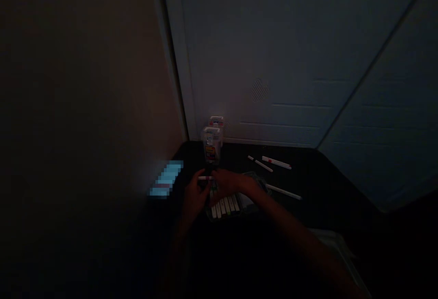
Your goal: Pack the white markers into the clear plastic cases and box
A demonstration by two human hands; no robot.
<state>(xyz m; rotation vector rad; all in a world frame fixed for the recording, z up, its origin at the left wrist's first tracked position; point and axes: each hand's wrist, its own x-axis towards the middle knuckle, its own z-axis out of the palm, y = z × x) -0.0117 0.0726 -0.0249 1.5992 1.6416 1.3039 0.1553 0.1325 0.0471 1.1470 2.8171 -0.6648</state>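
The scene is very dark. My left hand (194, 196) and my right hand (230, 182) meet over a dark table, both closed on a thin white marker (205, 178) held level between them. Just below the hands lies an open pack with a row of several white markers (225, 207). Behind the hands stand two upright clear packs (211, 143), one in front of the other, with coloured labels.
Three loose white markers (276, 162) lie on the dark table to the right, one further off (283, 192). A glowing blurred blue screen (166, 179) lies at the left. A pale wall and a panelled door rise behind the table.
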